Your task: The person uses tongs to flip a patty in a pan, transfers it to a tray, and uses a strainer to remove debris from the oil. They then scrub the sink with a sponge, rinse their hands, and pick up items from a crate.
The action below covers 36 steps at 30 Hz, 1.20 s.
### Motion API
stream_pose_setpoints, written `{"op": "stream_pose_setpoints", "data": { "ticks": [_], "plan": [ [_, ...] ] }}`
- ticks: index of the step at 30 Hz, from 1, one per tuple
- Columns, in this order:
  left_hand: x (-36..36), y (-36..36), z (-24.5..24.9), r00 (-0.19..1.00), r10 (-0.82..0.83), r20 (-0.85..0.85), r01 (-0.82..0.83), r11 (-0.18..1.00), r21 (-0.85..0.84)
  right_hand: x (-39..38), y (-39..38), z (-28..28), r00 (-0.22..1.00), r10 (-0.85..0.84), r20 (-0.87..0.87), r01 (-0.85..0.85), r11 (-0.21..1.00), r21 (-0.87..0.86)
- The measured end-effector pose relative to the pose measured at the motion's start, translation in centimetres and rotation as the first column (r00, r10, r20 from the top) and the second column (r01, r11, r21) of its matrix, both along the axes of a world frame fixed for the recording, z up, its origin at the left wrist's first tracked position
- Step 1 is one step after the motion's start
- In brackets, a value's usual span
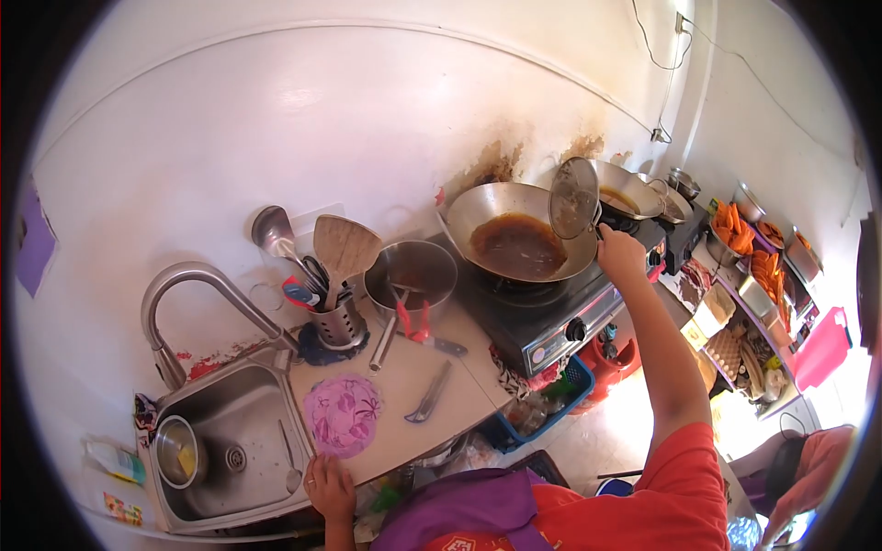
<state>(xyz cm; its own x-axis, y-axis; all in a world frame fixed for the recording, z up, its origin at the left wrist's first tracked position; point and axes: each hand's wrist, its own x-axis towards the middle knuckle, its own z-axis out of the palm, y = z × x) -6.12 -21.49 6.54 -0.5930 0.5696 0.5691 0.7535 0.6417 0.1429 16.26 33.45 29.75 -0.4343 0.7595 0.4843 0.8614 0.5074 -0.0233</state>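
My right hand (619,252) is closed on the handle of a round, fine-mesh strainer (574,196), holding it raised on edge over the right side of a large wok (478,207). Dark brown liquid (519,246) lies in the wok's bottom, over the near burner of a black gas stove (542,317). My left hand (330,485) rests on the counter's front edge beside the sink, fingers stretched out, holding nothing. Just beyond it lies a pink patterned cloth or plastic piece (342,415).
A steel sink (216,386) holds a small bowl (179,452). A utensil holder (340,326), a deep pot (412,266) and knives (430,390) stand or lie on the counter (395,441). Another wok (620,188) is farther right. Another person (813,468) is at lower right.
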Motion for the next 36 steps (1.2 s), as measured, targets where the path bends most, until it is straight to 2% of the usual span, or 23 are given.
{"op": "stream_pose_setpoints", "data": {
  "ticks": [5, 8, 14, 17, 20, 23, 26, 29, 32, 36],
  "plan": [
    [0.0, 0.1, 0.1, 1.0, -0.002, -0.008, 0.002, 1.0, -0.003, -1.8, -0.3, -1.5, 0.995, 0.098, 0.025, -0.095, 0.988, -0.123],
    [0.1, 0.2, 0.1, 1.0, -0.002, -0.004, 0.002, 1.0, -0.003, -3.8, -0.7, -2.6, 0.971, 0.224, -0.083, -0.233, 0.966, -0.111],
    [0.2, 0.2, 0.2, 1.0, 0.006, 0.007, -0.006, 1.0, -0.016, -5.6, -1.9, -2.6, 0.926, 0.257, -0.277, -0.326, 0.913, -0.243],
    [0.3, 0.3, 0.1, 0.999, -0.004, 0.035, 0.005, 1.0, -0.013, -5.0, -2.3, -2.6, 0.882, 0.351, -0.313, -0.428, 0.875, -0.224],
    [0.3, 0.3, 0.2, 0.999, -0.005, 0.043, 0.005, 1.0, -0.009, -4.4, -2.8, -2.2, 0.83, 0.34, -0.442, -0.504, 0.796, -0.334],
    [0.1, 0.2, 0.0, 0.999, -0.012, 0.039, 0.012, 1.0, -0.001, -3.0, -2.6, -2.4, 0.796, 0.361, -0.485, -0.519, 0.82, -0.241],
    [0.1, 0.1, 0.0, 0.999, -0.023, 0.028, 0.023, 1.0, 0.004, -0.5, -3.5, -0.1, 0.939, 0.199, -0.28, -0.237, 0.965, -0.112],
    [0.1, 0.2, -0.1, 0.999, -0.021, 0.027, 0.021, 1.0, -0.007, 1.8, -2.7, 0.4, 0.976, 0.128, -0.177, -0.127, 0.992, 0.022],
    [0.1, 0.1, 0.0, 0.999, -0.022, 0.033, 0.022, 1.0, -0.006, 3.1, -1.4, 0.0, 0.996, 0.044, -0.075, -0.043, 0.999, 0.015],
    [0.2, 0.2, 0.1, 0.999, -0.028, 0.038, 0.027, 1.0, 0.006, 3.2, -1.4, -1.3, 0.993, 0.114, -0.039, -0.116, 0.992, -0.042]
  ]
}}
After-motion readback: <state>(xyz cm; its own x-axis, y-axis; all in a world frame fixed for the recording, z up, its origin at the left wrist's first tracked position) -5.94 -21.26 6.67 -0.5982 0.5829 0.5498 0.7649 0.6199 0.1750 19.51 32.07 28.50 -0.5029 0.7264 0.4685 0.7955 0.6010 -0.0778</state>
